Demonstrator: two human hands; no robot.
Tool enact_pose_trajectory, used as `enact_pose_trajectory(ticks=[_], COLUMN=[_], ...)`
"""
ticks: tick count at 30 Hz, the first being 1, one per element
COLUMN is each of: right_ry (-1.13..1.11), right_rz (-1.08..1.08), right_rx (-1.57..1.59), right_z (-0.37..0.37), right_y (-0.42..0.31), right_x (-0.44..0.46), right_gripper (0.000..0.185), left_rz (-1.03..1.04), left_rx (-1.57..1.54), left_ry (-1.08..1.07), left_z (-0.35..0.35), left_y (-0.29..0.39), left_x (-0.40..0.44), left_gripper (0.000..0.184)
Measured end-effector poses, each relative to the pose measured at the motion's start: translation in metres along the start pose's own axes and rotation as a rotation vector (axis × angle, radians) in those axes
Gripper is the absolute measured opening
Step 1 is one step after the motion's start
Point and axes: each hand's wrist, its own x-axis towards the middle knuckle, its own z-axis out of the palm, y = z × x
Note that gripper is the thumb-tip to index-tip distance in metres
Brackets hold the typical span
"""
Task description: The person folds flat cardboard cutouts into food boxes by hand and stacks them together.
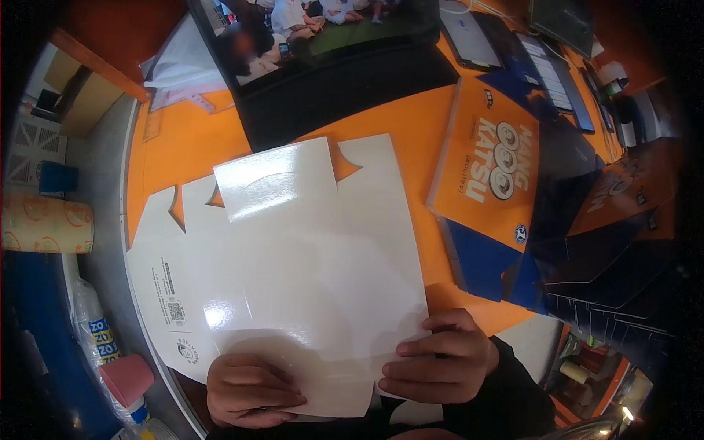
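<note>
A large white die-cut card sheet (293, 279) lies on the orange table, glossy, with notched flaps along its far edge and small print and a QR code at its left side. My left hand (249, 391) is closed on the sheet's near edge, fingers curled over it. My right hand (438, 357) holds the near right edge, its fingers resting along the card with the thumb side up. To the right stands a stack of orange and blue printed cards (488, 176) reading "KATSU".
Beyond the sheet is a black-framed screen (330, 88). Phones (473, 40) lie at the far right, papers (180, 66) at the far left. More dark folded cards (623, 242) stack at right. A pink cup (126, 380) and wrapped cups (95, 323) are beyond the table's left edge.
</note>
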Motion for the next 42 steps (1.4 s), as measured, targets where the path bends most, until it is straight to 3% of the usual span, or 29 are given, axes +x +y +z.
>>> enact_pose_trajectory(ticks=[42], right_ry=[-0.024], right_rz=[0.001], right_rx=[0.024], right_z=[-0.0031], right_y=[-0.0005], right_x=[0.0016], right_gripper=[0.018], left_rz=[0.013], left_rx=[-0.026], left_ry=[-0.011], left_z=[-0.0012], left_y=[-0.0009], left_x=[0.0019], left_gripper=[0.026])
